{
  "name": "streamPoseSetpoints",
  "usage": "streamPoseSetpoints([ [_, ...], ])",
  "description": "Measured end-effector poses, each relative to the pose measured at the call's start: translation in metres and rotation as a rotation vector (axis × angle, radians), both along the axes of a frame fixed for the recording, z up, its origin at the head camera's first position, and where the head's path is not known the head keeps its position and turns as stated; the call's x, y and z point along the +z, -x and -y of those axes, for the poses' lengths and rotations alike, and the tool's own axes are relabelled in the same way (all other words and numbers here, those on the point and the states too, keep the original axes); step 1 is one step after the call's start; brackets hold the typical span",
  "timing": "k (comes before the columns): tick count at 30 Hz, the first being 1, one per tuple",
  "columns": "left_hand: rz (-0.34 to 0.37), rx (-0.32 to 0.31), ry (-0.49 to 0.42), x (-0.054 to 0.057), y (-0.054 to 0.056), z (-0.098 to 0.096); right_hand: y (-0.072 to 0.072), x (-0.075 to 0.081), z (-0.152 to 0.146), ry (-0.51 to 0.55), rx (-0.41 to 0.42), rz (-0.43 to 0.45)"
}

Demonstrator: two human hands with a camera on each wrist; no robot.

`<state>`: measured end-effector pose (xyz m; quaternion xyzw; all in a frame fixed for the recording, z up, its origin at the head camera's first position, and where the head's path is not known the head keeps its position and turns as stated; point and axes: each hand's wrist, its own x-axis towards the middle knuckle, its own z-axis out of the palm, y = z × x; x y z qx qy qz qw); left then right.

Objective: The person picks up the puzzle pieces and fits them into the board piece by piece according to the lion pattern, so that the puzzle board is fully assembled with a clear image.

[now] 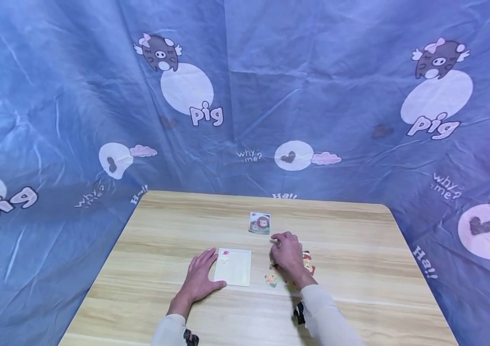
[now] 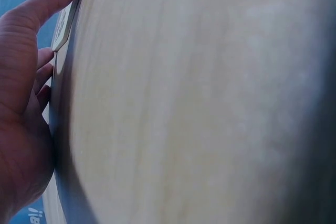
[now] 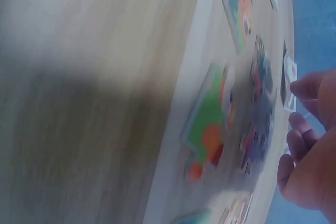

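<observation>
A square white puzzle tray (image 1: 240, 274) lies on the table, with a small pale piece (image 1: 225, 258) bearing a pink shape in its upper left corner. My left hand (image 1: 200, 276) rests at the tray's left side, fingers spread and thumb by the lower left corner. In the left wrist view the thumb lies along the tray's edge. To the tray's right, my right hand (image 1: 289, 252) hovers over loose jigsaw pieces (image 3: 207, 116), its fingers loosely bent with nothing visible between them. An orange and green jigsaw piece (image 1: 270, 280) lies left of that wrist; others are partly hidden beneath the hand.
Behind the tray lies a picture card (image 1: 259, 223) with a lion on it. More red and yellow pieces (image 1: 308, 263) lie right of my right hand. A blue printed cloth (image 1: 253, 105) hangs around the wooden table's (image 1: 175, 221) back and sides.
</observation>
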<state>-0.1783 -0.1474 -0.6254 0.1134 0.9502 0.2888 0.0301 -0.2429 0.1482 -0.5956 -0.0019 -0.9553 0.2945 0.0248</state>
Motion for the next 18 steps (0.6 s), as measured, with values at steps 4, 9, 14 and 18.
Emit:
streamPoseSetpoints([
  [4,-0.005,0.004,0.004,-0.002,-0.001,-0.001,0.0,0.0,-0.011,-0.038,-0.013,0.024],
  [9,-0.013,0.005,0.005,-0.003,-0.002,-0.002,-0.001,-0.005,-0.021,-0.072,-0.022,0.047],
  [14,-0.006,0.006,-0.002,-0.003,-0.001,-0.002,-0.002,-0.006,-0.026,-0.082,-0.025,0.083],
  [18,-0.004,0.006,-0.005,-0.003,0.0,-0.002,0.0,-0.005,-0.029,-0.084,-0.019,0.098],
])
